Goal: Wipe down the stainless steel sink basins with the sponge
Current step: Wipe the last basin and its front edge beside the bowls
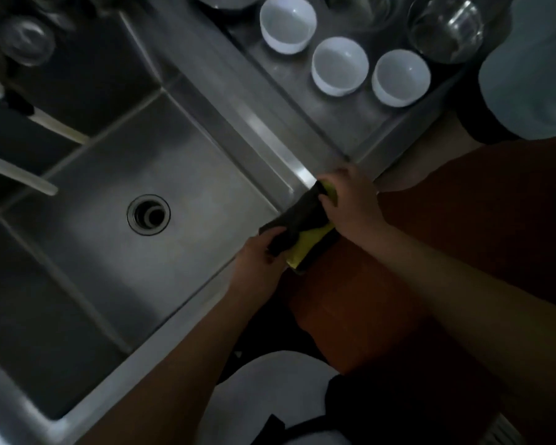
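A yellow sponge with a dark scouring side point(302, 220) is held over the near right corner of the steel sink basin point(87, 252). My left hand point(257, 268) grips its lower end and my right hand point(350, 200) grips its upper end. The basin has a round drain point(148, 214) in its floor. A second basin point(87, 78) lies behind it, past a divider.
Three white bowls point(339, 65) and glass bowls point(446, 30) stand on the steel drainboard point(344, 123) to the right. White tap handles point(20, 175) reach in from the left. A stack of white plates point(533, 85) sits at far right.
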Demonstrator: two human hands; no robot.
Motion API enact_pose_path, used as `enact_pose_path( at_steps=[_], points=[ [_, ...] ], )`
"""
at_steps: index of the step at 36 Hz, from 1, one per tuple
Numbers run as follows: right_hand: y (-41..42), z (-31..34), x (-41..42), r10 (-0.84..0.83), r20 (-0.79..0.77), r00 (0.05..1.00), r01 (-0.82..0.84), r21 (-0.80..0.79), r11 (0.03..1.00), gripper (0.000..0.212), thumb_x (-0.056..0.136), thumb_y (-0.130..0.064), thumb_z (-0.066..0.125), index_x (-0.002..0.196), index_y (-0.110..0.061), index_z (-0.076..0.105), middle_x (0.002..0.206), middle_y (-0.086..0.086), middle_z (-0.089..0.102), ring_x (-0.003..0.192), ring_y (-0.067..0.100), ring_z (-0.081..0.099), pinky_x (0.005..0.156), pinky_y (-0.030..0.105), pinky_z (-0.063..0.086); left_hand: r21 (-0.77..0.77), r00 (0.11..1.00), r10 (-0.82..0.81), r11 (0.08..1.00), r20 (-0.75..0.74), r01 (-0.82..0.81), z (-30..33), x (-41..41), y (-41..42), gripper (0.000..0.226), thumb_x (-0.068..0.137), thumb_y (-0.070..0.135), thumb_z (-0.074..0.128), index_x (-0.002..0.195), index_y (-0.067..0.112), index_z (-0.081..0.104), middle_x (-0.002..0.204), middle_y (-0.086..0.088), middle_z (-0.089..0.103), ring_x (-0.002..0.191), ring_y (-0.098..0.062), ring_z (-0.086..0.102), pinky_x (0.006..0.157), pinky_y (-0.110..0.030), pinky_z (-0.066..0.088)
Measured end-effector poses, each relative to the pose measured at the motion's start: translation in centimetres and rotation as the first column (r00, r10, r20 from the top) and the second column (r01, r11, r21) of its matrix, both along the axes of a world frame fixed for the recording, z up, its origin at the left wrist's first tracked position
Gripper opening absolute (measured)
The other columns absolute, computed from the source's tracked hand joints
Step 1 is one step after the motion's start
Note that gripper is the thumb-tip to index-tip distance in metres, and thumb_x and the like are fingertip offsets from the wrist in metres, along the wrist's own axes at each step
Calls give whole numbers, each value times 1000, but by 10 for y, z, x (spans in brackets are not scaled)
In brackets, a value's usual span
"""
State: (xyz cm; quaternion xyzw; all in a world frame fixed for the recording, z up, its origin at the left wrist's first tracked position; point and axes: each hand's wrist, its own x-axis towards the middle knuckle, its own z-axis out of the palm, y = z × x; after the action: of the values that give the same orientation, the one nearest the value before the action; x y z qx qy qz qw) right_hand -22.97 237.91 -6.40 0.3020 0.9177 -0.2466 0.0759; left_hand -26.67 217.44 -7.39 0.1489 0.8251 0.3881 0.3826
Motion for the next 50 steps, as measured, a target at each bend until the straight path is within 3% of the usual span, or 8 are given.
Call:
enact_pose_path(
  at_steps=[6, 19, 23, 27, 34, 39, 43, 50],
  points=[
    [-26, 3, 33, -228, 109, 968, 208, 173, 963, 41, 81, -61, 65, 106, -28, 60, 129, 7, 46, 132, 32, 31, 106, 52, 24, -162, 968, -170, 977, -183, 141, 3, -2, -12, 50, 91, 38, 61, 139, 38, 51, 151, -1, 29, 135, -29, 23, 109, -51, 37],
    [2, 13, 21, -479, 106, 871, 489, -101, 867, 21, 82, -33, 69, 65, -32, 57, 115, 4, 60, 118, 32, 49, 100, 51, 42, -319, 742, -525, 849, -416, 422, -12, 9, -2, 69, 97, 49, 47, 155, 40, 10, 164, -7, 9, 149, -30, 6, 119, -49, 8],
    [-5, 5, 32, -350, 180, 919, 355, 3, 935, 10, 89, -31, 65, 90, -24, 59, 131, 9, 47, 127, 33, 40, 105, 53, 36, -354, 651, -633, 774, -419, 524, -17, 12, -14, 72, 97, 55, 38, 155, 40, -1, 165, -6, -8, 151, -29, -10, 120, -49, -3],
    [-21, 8, 33, -133, 135, 982, 113, 149, 982, 53, 86, -25, 66, 135, -18, 47, 142, 18, 43, 132, 40, 39, 107, 56, 36, -322, 677, -644, 765, -358, 558, -10, 8, -31, 77, 95, 58, 43, 155, 42, -2, 164, -3, -18, 150, -29, -17, 121, -50, -4],
    [-110, 40, -20, 314, 20, 949, -313, -30, 949, 73, 84, -37, 72, 148, -17, 45, 154, 16, 39, 146, 35, 29, 114, 55, 30, -215, 933, -180, 970, -311, 116, 26, -14, -135, 78, 92, 58, 50, 152, 49, 1, 165, 7, -11, 152, -22, -11, 123, -46, 4],
    [-244, 56, -61, 649, 86, 756, -645, -77, 761, 75, 89, -59, 58, 154, -38, 27, 167, -5, 10, 154, 16, 3, 122, 51, 11, -214, 905, 194, 933, -378, -289, 68, -4, -286, 90, 86, 64, 57, 154, 46, -1, 165, 13, 1, 152, -16, -3, 121, -43, 6],
    [-368, 83, -61, 789, -4, 615, -788, -55, 614, 71, 86, -67, 51, 150, -41, 34, 165, -8, 18, 153, 14, 8, 121, 50, 13, -145, 737, 541, 758, -406, -636, 95, 51, -419, 88, 87, 60, 59, 156, 38, 9, 165, 10, 10, 152, -16, 4, 123, -46, 10],
    [-593, 104, 3, 883, -134, 450, -889, -162, 428, 61, 89, -47, 66, 145, -35, 46, 160, -1, 32, 150, 16, 24, 118, 53, 25, 124, 134, 938, 182, -321, -975, 110, 205, -613, 71, 88, 40, 70, 149, 24, 39, 155, -4, 38, 146, -23, 29, 118, -48, 27]
  ],
)
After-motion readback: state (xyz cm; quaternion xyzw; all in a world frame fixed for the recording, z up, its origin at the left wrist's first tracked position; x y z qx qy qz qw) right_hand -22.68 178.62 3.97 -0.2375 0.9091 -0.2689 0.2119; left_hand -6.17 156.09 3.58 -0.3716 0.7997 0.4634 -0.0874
